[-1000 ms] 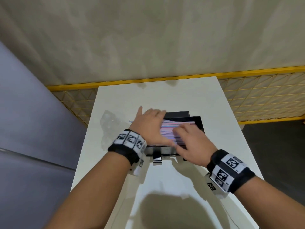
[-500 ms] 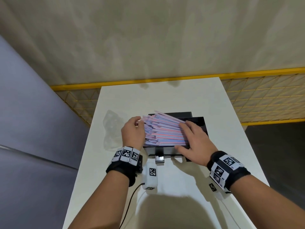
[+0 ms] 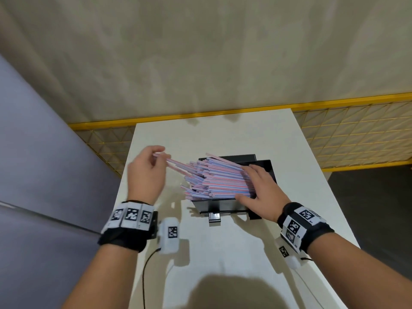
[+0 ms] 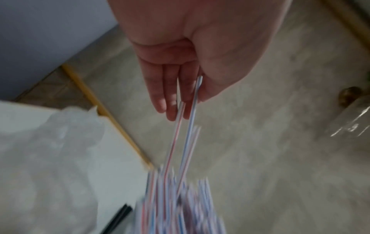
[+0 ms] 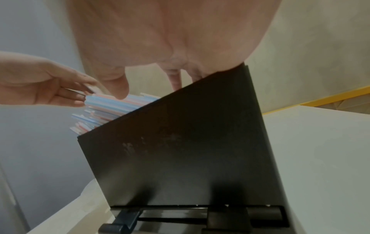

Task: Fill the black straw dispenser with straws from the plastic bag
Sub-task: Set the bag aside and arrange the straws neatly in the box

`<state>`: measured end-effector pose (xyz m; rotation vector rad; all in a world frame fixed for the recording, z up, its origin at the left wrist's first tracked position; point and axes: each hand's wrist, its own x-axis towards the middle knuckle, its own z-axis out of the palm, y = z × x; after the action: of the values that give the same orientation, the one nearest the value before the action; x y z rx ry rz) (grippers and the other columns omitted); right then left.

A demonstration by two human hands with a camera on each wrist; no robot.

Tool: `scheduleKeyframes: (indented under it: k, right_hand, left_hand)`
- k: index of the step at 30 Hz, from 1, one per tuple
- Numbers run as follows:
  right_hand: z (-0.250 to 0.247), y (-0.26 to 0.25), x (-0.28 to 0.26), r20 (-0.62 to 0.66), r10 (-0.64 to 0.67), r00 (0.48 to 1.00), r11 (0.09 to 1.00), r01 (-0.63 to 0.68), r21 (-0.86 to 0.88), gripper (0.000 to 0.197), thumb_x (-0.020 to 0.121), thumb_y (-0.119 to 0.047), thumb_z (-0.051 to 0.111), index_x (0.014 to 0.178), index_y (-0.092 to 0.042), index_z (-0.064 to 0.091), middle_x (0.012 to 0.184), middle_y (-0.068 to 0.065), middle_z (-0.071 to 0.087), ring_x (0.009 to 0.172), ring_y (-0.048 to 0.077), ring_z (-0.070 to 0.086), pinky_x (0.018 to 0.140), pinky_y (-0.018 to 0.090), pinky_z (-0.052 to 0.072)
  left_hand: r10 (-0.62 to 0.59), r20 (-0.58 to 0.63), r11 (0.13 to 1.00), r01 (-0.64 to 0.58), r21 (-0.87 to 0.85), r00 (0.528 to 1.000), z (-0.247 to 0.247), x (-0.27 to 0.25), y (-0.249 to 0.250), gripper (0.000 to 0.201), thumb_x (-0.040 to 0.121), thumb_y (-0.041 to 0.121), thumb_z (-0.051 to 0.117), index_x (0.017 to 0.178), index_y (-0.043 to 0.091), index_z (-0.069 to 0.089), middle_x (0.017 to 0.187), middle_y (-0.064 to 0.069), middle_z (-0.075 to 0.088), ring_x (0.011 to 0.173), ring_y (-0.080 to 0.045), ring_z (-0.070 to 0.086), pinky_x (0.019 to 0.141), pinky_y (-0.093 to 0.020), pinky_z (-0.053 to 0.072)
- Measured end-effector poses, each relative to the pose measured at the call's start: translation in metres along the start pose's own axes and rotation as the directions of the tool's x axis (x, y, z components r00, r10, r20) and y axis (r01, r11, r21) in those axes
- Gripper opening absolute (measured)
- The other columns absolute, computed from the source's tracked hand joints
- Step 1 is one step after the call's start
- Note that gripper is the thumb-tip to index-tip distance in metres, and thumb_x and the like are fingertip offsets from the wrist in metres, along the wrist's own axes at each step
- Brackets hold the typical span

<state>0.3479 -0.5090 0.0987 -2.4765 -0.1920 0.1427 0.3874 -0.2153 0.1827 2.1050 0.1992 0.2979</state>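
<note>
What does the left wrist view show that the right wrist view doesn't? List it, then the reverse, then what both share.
Left wrist only: the plastic bag crumpled on the table, and two straws pinched in the left hand.

Right wrist only: the dispenser's black front wall, its bottom lever, and the right hand resting on the pile.

Both: the striped straw pile.

Head view: from above, facing forward and down over the whole tabletop. Left wrist view: close along the left hand, blurred. Right wrist view: low, very near the dispenser front, facing upward. All three share the straws.
</note>
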Motion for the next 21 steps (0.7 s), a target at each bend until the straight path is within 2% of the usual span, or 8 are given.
scheduleKeyframes:
  k: [3,6,10,12,14,17,19,21]
  right_hand:
    - [-0.002,0.002,0.001,-0.011,0.002,1.0,0.998,-0.002,0.061,0.079,0.083,-0.048,0.066,0.15,-0.022,0.034,0.152,0.001,0.033,0.138,0.019,0.037,0.116,0.036,0.033]
    - [-0.002,0.001,0.001,0.002,0.016,1.0,0.998,-0.016,0.067,0.077,0.084,-0.047,0.067,0.149,-0.02,0.036,0.148,-0.001,0.036,0.134,0.017,0.04,0.113,0.035,0.037]
    - [-0.01,-0.005,-0.003,-0.04,0.003,0.999,0.994,0.002,0.113,0.073,0.08,-0.049,0.063,0.143,-0.02,0.043,0.14,-0.004,0.041,0.128,0.014,0.043,0.111,0.036,0.04]
    - [-0.018,-0.016,-0.005,-0.138,-0.048,0.989,0.988,0.067,0.14,0.064,0.082,-0.043,0.061,0.139,-0.018,0.047,0.134,-0.006,0.044,0.124,0.012,0.044,0.108,0.035,0.041]
    - [-0.028,-0.034,-0.005,-0.262,-0.118,0.958,0.978,0.158,0.138,0.056,0.085,-0.036,0.061,0.137,-0.018,0.049,0.133,-0.004,0.046,0.125,0.012,0.044,0.108,0.031,0.039]
    - [-0.039,-0.064,-0.002,-0.32,-0.213,0.923,0.96,0.258,0.105,0.056,0.088,-0.028,0.063,0.14,-0.02,0.045,0.14,-0.003,0.045,0.129,0.01,0.04,0.107,0.024,0.032]
    - [-0.039,-0.075,0.003,-0.298,-0.258,0.919,0.961,0.277,0.024,0.057,0.088,-0.029,0.062,0.141,-0.02,0.044,0.141,-0.002,0.045,0.129,0.014,0.04,0.106,0.028,0.034]
    - [-0.032,-0.07,0.008,-0.24,-0.224,0.945,0.975,0.218,-0.052,0.059,0.086,-0.033,0.059,0.141,-0.019,0.044,0.14,0.002,0.048,0.127,0.021,0.043,0.106,0.036,0.038]
  left_hand:
    - [-0.068,0.007,0.984,0.068,-0.168,0.998,-0.028,0.006,0.008,0.017,0.101,0.006,0.056,0.104,0.02,0.067,0.093,-0.004,0.078,0.081,-0.021,0.077,0.083,-0.037,0.062]
    - [-0.087,0.043,0.972,0.094,-0.213,0.995,-0.038,0.007,0.009,0.016,0.101,0.004,0.057,0.107,0.014,0.067,0.094,-0.006,0.078,0.086,-0.029,0.077,0.085,-0.039,0.063]
    - [0.016,-0.095,0.97,-0.039,-0.238,0.995,-0.059,0.003,0.027,0.016,0.099,0.007,0.061,0.1,0.021,0.068,0.095,-0.008,0.077,0.084,-0.025,0.077,0.084,-0.035,0.063]
    - [0.082,-0.155,0.949,-0.125,-0.289,0.985,-0.073,0.001,0.041,0.019,0.099,0.009,0.061,0.096,0.027,0.068,0.094,-0.009,0.077,0.082,-0.027,0.077,0.083,-0.037,0.062]
    - [0.152,-0.161,0.923,-0.199,-0.33,0.975,-0.074,-0.002,0.056,0.018,0.098,0.007,0.061,0.097,0.023,0.067,0.09,-0.01,0.076,0.077,-0.024,0.076,0.079,-0.034,0.062]
    - [0.213,-0.027,0.908,-0.208,-0.364,0.977,-0.038,-0.009,0.071,0.019,0.098,-0.001,0.061,0.099,0.017,0.066,0.086,-0.009,0.075,0.067,-0.014,0.072,0.071,-0.028,0.062]
    - [0.198,0.111,0.938,-0.156,-0.31,0.974,0.0,-0.015,0.068,0.023,0.097,0.001,0.064,0.097,0.024,0.067,0.084,-0.002,0.076,0.066,-0.011,0.071,0.072,-0.03,0.061]
    - [0.173,0.227,0.98,-0.143,-0.14,0.958,0.037,-0.018,0.05,0.015,0.096,0.014,0.068,0.101,0.028,0.072,0.089,0.002,0.075,0.078,-0.012,0.071,0.081,-0.034,0.059]
